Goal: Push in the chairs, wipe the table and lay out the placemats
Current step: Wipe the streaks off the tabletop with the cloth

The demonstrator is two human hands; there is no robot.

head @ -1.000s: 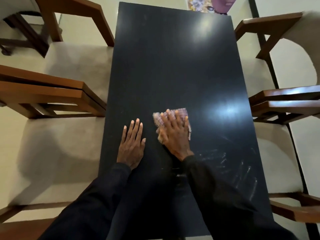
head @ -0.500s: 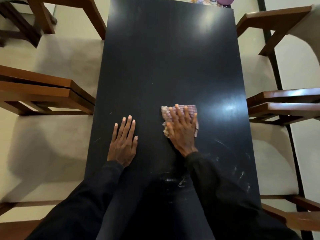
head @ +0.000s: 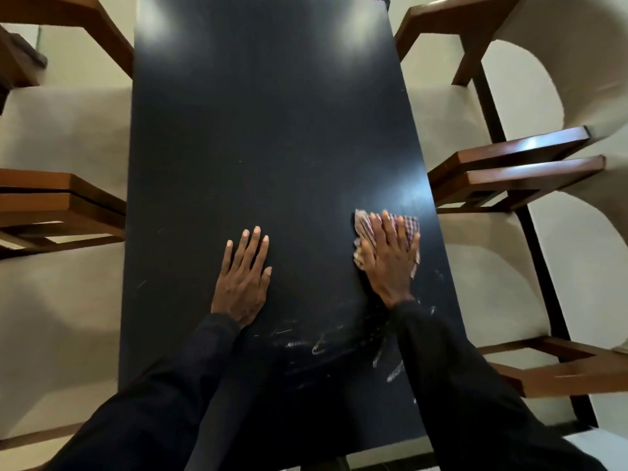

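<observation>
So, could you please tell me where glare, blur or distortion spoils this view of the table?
In the head view, two soft glare patches sit on the far end of the table; the same view's wide angle splays the chairs outward at the sides; the right hand and cloth look slightly soft, and pale streaks near the front edge catch the light.

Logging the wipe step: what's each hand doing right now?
Left hand: open, flat on the table.
Right hand: open, fingers straight, pressing the cloth.
</observation>
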